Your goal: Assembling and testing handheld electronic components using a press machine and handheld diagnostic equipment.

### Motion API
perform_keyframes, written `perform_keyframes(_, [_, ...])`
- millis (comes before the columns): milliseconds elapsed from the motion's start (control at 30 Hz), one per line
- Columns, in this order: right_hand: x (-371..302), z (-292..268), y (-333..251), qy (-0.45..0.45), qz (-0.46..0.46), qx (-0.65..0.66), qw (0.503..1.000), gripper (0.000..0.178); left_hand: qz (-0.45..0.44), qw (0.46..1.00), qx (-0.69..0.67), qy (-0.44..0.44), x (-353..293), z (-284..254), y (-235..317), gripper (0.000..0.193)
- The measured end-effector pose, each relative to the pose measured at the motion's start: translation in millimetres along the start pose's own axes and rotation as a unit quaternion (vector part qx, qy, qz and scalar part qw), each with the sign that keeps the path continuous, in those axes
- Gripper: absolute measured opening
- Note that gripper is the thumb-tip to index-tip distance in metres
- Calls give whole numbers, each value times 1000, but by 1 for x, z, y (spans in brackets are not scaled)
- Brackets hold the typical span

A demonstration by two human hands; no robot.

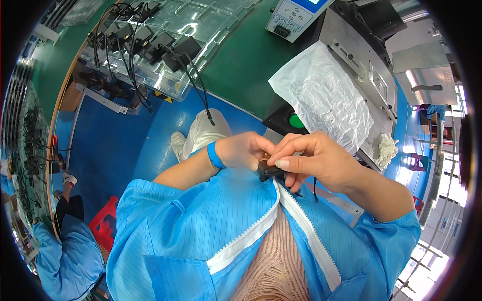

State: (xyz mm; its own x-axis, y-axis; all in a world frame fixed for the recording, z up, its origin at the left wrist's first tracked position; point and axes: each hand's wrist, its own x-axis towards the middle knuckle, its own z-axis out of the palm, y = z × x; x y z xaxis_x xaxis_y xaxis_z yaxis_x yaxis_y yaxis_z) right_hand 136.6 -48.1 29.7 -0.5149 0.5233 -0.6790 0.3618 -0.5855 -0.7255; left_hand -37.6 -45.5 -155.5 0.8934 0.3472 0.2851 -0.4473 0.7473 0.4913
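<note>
- A green table (pixel 236 65) is stretching across the top, bearing a clear plastic tray (pixel 213 22) where black adapters (pixel 187 49) are sitting in rows, their cables trailing over the near edge.
- To the right, a crumpled white sheet (pixel 321 90) is covering part of a metal machine (pixel 374 83); a green button (pixel 296 121) is showing beside the sheet, and a pale control box (pixel 296 17) is standing above.
- Blue floor (pixel 150 145) is showing below; at lower left a co-worker in blue (pixel 70 261) is staying near a red stool (pixel 104 220).
- A small black piece (pixel 268 170) is resting between the hands, just in front of the blue jacket's zip; it is looking blocky and dark, with a brassy spot near the fingertips, its shape partly hidden.
- The left hand (pixel 246 150) is closing thumb and fingers on its left side, wrist banded in blue.
- The right hand (pixel 319 158) is pinching it from the right, fingers curling, elbow bending outward.
</note>
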Motion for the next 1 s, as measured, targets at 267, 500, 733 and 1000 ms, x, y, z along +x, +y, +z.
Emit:
perform_keyframes(267, [5,3,3,45,48,-39,997,16,-10,995,64,71,0,9,-2,54])
perform_keyframes(500, [5,2,14,61,-72,-154,983,24,7,995,52,87,0,21,6,52])
perform_keyframes(733, [-9,5,13,130,-318,-304,889,34,46,969,142,197,-5,43,17,59])
perform_keyframes(1000, [7,7,27,165,-442,-355,808,30,1,978,125,167,-15,44,14,74])
